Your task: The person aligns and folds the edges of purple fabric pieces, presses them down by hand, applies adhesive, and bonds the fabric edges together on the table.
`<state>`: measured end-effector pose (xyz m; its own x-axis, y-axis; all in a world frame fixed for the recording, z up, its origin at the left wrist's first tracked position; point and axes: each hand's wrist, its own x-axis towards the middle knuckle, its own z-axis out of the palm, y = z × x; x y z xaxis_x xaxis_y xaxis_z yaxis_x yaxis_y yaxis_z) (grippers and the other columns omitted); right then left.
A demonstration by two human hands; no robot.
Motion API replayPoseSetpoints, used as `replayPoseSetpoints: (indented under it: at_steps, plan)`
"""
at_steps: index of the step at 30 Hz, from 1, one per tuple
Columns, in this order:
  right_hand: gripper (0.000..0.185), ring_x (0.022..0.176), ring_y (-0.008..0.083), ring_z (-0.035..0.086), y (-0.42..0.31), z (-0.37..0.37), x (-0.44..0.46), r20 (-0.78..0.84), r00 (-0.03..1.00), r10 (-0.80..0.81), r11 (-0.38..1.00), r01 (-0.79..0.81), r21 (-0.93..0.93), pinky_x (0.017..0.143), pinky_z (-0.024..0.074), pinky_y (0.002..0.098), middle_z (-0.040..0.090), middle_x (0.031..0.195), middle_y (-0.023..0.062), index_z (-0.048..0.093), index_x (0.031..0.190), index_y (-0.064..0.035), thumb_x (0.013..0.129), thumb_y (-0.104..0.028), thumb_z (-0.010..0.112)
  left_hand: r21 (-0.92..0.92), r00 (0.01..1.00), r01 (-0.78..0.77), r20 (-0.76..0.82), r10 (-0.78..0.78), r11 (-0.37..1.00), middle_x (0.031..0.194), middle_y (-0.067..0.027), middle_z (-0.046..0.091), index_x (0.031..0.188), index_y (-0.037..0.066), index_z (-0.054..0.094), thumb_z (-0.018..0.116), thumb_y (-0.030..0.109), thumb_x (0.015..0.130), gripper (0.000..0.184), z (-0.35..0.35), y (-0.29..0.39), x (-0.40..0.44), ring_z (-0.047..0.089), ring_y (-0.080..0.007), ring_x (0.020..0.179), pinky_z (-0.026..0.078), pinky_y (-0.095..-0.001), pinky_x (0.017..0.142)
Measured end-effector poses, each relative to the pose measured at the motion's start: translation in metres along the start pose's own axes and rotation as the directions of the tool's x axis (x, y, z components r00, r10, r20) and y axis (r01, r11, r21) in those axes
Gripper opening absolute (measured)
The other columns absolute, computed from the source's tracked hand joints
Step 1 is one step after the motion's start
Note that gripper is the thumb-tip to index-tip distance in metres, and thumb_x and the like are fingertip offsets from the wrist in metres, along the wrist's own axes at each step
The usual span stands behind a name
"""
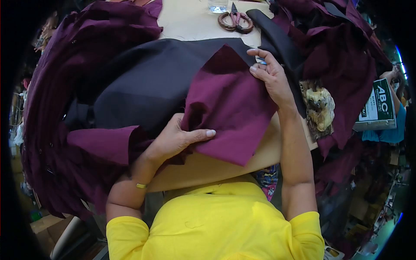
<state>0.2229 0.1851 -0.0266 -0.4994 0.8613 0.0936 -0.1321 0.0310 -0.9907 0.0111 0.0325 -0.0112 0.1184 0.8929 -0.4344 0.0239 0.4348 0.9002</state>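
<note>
A maroon cloth piece point(234, 108) is spread between my two hands, its upper corner darker and pointed. My left hand point(177, 136) grips its lower left part, thumb flat on top and the other fingers hidden beneath. At the upper right edge, my right hand point(273, 78) has its thumb against the cloth, with the index finger curved above; a small pale-blue patch shows among these fingers, too small to name. Under the maroon piece lies a large black cloth point(143, 82) across the table point(186, 17).
Scissors with wrapped handles point(236, 24) lie at the back, near a clear glass point(217, 6). Maroon cloth is heaped at the left point(47, 108) and right point(340, 65). A pale lumpy object point(320, 108) sits near a green-and-white ABC box point(381, 104). Another person's arm point(392, 78) is beyond.
</note>
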Motion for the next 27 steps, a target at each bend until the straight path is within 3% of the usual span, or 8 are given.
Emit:
replayPoseSetpoints:
  at_steps: [5,9,10,11,14,17,20,27]
  plan:
    - [0.063,0.080,0.0064,0.049,-0.008,-0.001,-0.008,0.125,0.990,0.073,0.991,-0.059,-0.116,0.075,0.0394,0.0192,0.053,0.089,0.0001,0.036,0.134,-0.0057,0.077,-0.006,0.063,0.023,0.990,0.140,0.003,-0.140,0.990,0.065,0.0009,0.053,0.088,0.002,0.059,0.069,0.027,0.079,0.028,0.008,0.029,-0.015,0.048,-0.0068,0.051,0.039,-0.0219,0.046]
    - [0.059,0.095,0.0103,0.051,-0.013,0.011,-0.010,0.133,0.986,0.097,0.993,-0.104,0.049,0.084,0.0401,0.0211,0.056,0.105,0.0044,0.038,0.133,-0.0064,0.078,0.004,0.055,-0.071,0.986,-0.133,0.092,0.139,0.989,0.072,0.0000,0.056,0.095,0.002,0.059,0.066,0.026,0.082,0.028,0.006,-0.011,0.004,0.050,-0.0067,0.059,0.041,-0.0221,0.051]
    - [0.057,0.094,0.0103,0.051,-0.014,0.011,-0.012,0.080,0.995,0.065,0.997,-0.068,0.042,0.085,0.0399,0.0211,0.056,0.104,0.0040,0.039,0.132,-0.0068,0.079,0.005,0.053,0.002,0.986,-0.124,0.114,0.123,0.992,0.080,-0.0009,0.057,0.101,0.003,0.057,0.066,0.024,0.082,0.030,0.006,0.001,0.000,0.050,-0.0062,0.069,0.042,-0.0221,0.058]
    - [0.055,0.093,0.0102,0.052,-0.015,0.011,-0.013,0.023,0.999,0.034,0.999,-0.034,0.033,0.085,0.0397,0.0210,0.056,0.103,0.0036,0.041,0.132,-0.0072,0.079,0.006,0.051,0.057,0.974,0.125,0.181,-0.134,0.990,0.089,-0.0025,0.058,0.108,0.001,0.055,0.066,0.021,0.083,0.034,0.004,0.021,-0.009,0.051,-0.0080,0.079,0.044,-0.0236,0.069]
    - [0.049,0.074,0.0003,0.045,-0.009,-0.001,-0.013,-0.101,0.992,-0.074,0.996,0.078,0.042,0.072,0.0345,0.0129,0.052,0.086,-0.0046,0.046,0.129,-0.0092,0.083,0.008,0.047,0.198,0.859,-0.500,0.235,0.454,0.843,0.097,-0.0105,0.063,0.115,-0.003,0.049,0.067,0.019,0.081,0.045,0.005,-0.022,0.011,0.058,-0.0167,0.087,0.047,-0.0319,0.078]
    - [0.048,0.077,-0.0003,0.046,-0.004,-0.006,-0.012,-0.083,0.986,-0.146,0.989,0.147,0.007,0.072,0.0348,0.0123,0.054,0.087,-0.0042,0.045,0.129,-0.0085,0.084,0.007,0.048,0.486,0.893,-0.450,0.261,0.367,0.749,0.091,-0.0162,0.065,0.110,0.000,0.055,0.066,0.019,0.078,0.039,0.007,-0.019,0.015,0.063,-0.0272,0.077,0.047,-0.0356,0.075]
    - [0.051,0.091,0.0063,0.052,-0.008,0.001,-0.014,-0.050,0.996,-0.067,0.987,0.074,0.142,0.084,0.0391,0.0181,0.058,0.101,0.0022,0.044,0.129,-0.0064,0.081,0.006,0.051,0.418,0.922,-0.385,0.214,0.323,0.823,0.083,-0.0115,0.066,0.104,-0.001,0.058,0.065,0.020,0.080,0.033,0.009,-0.017,0.014,0.061,-0.0220,0.069,0.046,-0.0347,0.070]
    - [0.059,0.105,0.0148,0.049,-0.014,-0.008,-0.013,0.022,0.995,-0.099,0.973,0.101,-0.210,0.092,0.0385,0.0273,0.052,0.116,0.0066,0.046,0.126,-0.0030,0.070,-0.010,0.066,-0.004,0.992,-0.036,0.119,0.036,0.999,0.083,-0.0005,0.060,0.100,-0.001,0.062,0.065,0.028,0.082,0.034,0.005,0.003,-0.001,0.055,-0.0081,0.075,0.045,-0.0234,0.068]
